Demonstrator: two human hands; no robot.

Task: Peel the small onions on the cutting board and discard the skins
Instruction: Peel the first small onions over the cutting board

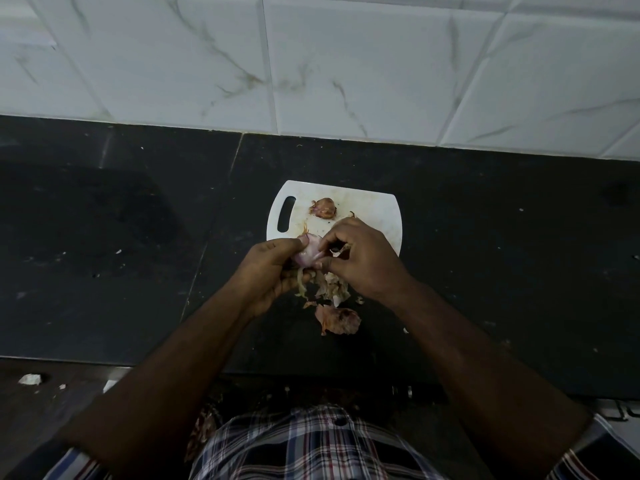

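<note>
From the head view, a black stone countertop [485,254] runs along a wall of white marble-veined tiles [346,64]. A small white plastic cutting board [374,206] with a handle slot lies on it, an unpeeled brown small onion [323,207] at its far side. Above its near edge, the left hand [273,271] grips a half-peeled pale purple onion [310,252], and the right hand [360,261] pinches its skin. Loose papery skins [336,306] lie on the counter just near of the board.

You see a black stone counter [485,271] carrying a white cutting board [377,209], a heap of pale onion skins [332,289] beside it, and scattered skin flecks.
</note>
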